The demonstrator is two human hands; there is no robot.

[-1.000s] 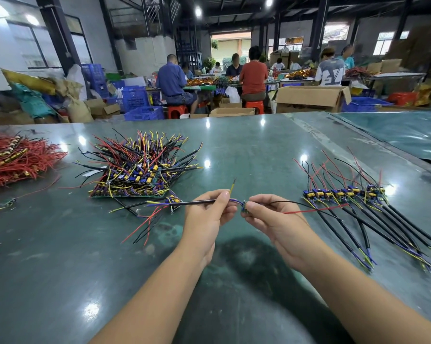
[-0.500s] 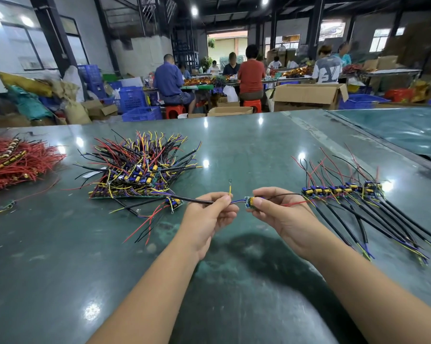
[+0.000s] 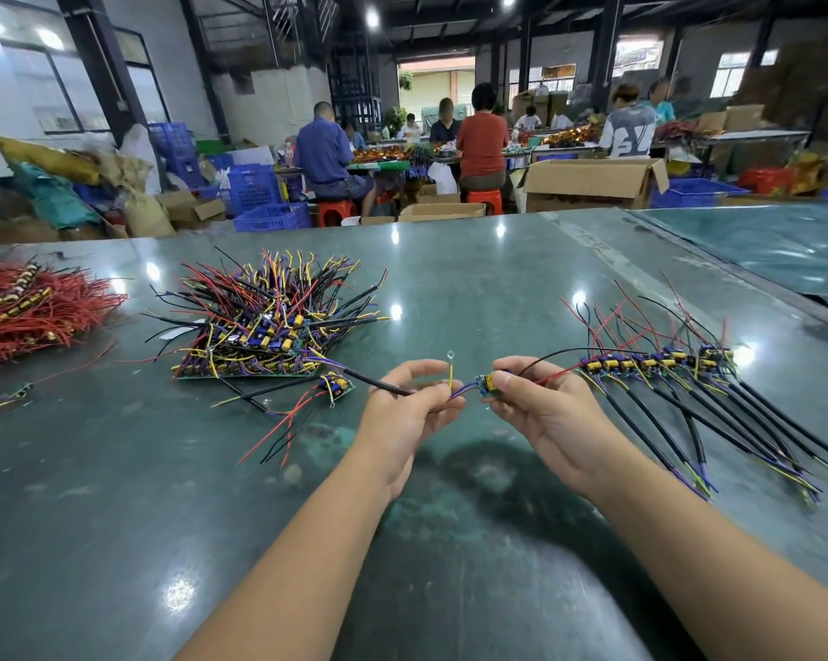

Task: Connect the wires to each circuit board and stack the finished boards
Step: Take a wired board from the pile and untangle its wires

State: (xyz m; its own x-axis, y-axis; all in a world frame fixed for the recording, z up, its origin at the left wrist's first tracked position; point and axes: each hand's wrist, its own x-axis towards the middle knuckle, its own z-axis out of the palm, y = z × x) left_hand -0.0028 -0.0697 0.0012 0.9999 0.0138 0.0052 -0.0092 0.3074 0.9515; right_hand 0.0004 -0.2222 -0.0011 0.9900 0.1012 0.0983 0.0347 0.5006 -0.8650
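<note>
While each hand [image 3: 404,412] [image 3: 540,407] pinches wires [image 3: 455,391]: one held board [image 3: 487,386], three heaps.

Bare green table [image 3: 116,541] fills the lower left of the frame, and a wide bare lane runs up the centre toward the far edge. A tangled heap of wired boards [image 3: 264,326] blocks the centre left, with a loose board [image 3: 336,386] and its stray wires spilling toward the middle. A red wire pile [image 3: 25,312] closes off the far left edge. At right, a row of finished boards [image 3: 650,362] with long black leads fans down toward the lower right. Both hands meet at centre, forearms crossing the lower middle.
</note>
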